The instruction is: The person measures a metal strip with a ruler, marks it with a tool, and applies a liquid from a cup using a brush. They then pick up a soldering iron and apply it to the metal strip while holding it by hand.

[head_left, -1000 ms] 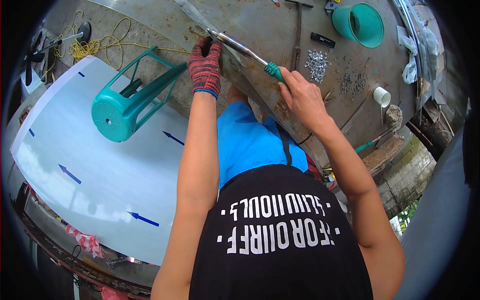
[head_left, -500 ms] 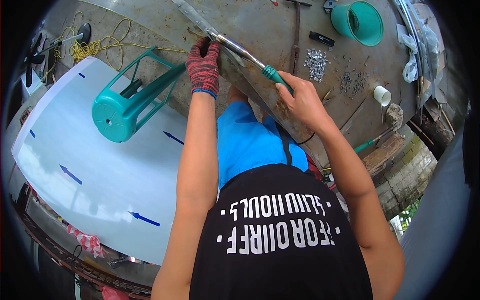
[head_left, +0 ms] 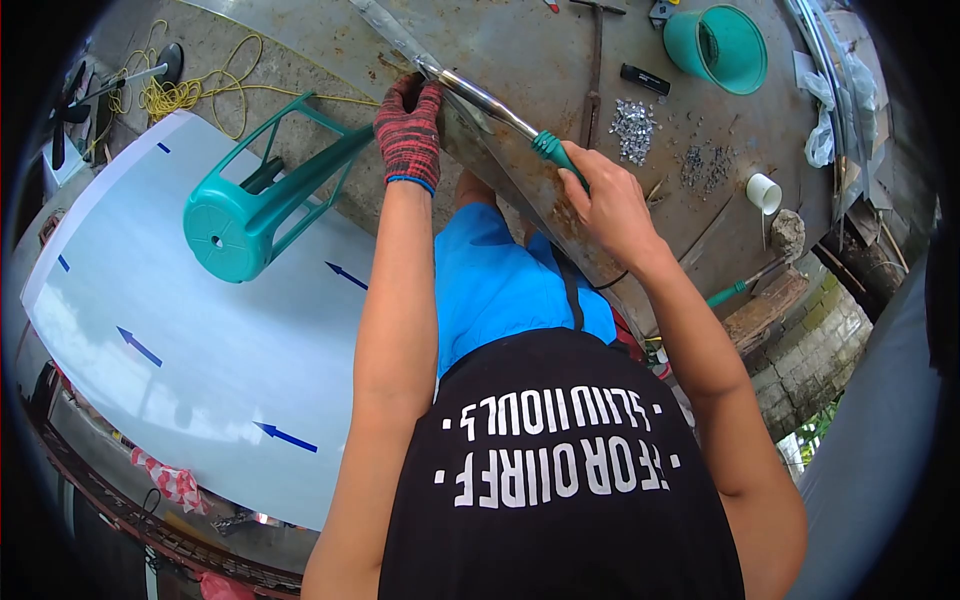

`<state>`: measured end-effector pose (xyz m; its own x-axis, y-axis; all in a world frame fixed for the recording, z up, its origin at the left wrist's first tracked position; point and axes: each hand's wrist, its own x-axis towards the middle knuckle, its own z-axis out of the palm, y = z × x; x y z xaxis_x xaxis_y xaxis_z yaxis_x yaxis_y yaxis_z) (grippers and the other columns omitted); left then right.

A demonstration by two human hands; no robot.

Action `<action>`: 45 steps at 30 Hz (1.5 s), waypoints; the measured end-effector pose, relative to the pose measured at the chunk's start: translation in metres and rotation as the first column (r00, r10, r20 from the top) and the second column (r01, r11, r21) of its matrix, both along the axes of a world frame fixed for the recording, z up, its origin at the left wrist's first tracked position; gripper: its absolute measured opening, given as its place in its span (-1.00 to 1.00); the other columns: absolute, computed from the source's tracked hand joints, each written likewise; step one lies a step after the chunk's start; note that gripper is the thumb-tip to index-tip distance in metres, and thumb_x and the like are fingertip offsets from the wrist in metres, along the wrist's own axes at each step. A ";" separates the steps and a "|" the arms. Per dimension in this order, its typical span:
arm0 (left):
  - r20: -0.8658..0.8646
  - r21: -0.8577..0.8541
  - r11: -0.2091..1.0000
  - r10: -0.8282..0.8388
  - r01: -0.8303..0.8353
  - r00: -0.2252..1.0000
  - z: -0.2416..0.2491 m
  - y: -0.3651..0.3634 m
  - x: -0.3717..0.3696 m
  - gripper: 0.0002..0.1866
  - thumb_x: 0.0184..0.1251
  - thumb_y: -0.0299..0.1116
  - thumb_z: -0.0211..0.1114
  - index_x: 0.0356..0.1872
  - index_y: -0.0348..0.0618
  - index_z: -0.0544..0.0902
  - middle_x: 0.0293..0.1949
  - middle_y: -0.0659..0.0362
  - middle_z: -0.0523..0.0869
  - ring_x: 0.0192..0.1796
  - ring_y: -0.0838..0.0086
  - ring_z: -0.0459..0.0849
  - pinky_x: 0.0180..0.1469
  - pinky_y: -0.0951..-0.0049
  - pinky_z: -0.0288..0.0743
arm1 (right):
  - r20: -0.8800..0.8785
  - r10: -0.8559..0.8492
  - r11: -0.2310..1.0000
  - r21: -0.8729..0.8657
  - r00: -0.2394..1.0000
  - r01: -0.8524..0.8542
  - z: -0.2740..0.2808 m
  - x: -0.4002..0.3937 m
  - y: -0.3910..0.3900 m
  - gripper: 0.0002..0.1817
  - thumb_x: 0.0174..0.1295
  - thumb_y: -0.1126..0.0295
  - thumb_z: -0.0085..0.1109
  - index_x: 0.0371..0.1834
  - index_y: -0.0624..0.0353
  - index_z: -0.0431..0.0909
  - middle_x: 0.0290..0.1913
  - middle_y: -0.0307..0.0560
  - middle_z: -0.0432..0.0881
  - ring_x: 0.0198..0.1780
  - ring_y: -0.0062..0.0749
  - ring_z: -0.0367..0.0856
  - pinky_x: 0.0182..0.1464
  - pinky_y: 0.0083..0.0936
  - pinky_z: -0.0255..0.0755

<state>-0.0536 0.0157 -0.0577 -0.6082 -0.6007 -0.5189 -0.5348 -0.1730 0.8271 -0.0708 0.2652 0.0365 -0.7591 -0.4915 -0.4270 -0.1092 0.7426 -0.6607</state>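
Note:
My right hand (head_left: pixel 612 200), bare, is closed around the teal handle of a long tool (head_left: pixel 485 102) with a shiny metal barrel, much like a soldering iron. The tool's far end meets a narrow metal strip (head_left: pixel 395 32) lying along the edge of the metal sheet. My left hand (head_left: pixel 408 135), in a red-and-black knit glove with a blue cuff, is closed at the strip's edge, just beside the tool's tip. Its fingertips are partly hidden there. Left of this hand a teal plastic stool (head_left: pixel 225 235) lies on its side.
On the rusty metal sheet (head_left: pixel 520 45) are small silver pieces (head_left: pixel 633 130), darker bits (head_left: pixel 705 165), a black box-like item (head_left: pixel 645 78), a teal bucket (head_left: pixel 740 60) and a white cup (head_left: pixel 764 192). Yellow cord (head_left: pixel 180 97) lies on the floor. A pale car-like panel (head_left: pixel 200 350) is at left.
The tool's handle and my right hand have shifted very slightly to the right and down. My left hand stays at almost the same spot.

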 end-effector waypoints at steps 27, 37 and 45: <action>-0.016 0.001 1.000 0.020 -0.020 1.000 0.000 0.000 0.001 -0.63 0.36 -0.42 0.45 0.12 -0.35 0.67 0.01 0.07 0.76 0.01 0.43 0.68 0.16 0.43 0.53 | -0.003 0.006 1.000 -0.031 1.000 -0.006 -0.002 -0.007 -0.003 -0.65 0.45 0.30 0.10 0.23 0.16 0.52 -0.09 0.15 0.66 -0.09 0.21 0.64 -0.05 0.01 0.49; -0.006 0.027 0.999 0.025 -0.025 1.000 0.008 0.002 -0.001 -0.62 0.37 -0.40 0.44 0.14 -0.34 0.66 0.02 0.07 0.76 0.02 0.43 0.68 0.17 0.43 0.53 | 0.159 -0.016 0.998 -0.056 0.987 0.025 0.013 -0.023 -0.008 -0.67 0.43 0.32 0.09 0.16 0.25 0.58 -0.12 0.26 0.69 -0.11 0.28 0.64 -0.04 0.02 0.48; 0.002 0.019 0.999 0.035 -0.035 0.999 0.005 0.003 -0.001 -0.62 0.38 -0.38 0.44 0.14 -0.33 0.66 0.01 0.07 0.76 0.02 0.43 0.68 0.15 0.44 0.54 | 0.053 0.014 0.996 -0.093 0.999 -0.009 0.002 -0.014 -0.003 -0.66 0.44 0.32 0.09 0.18 0.23 0.56 -0.09 0.26 0.69 -0.08 0.25 0.64 -0.02 0.00 0.48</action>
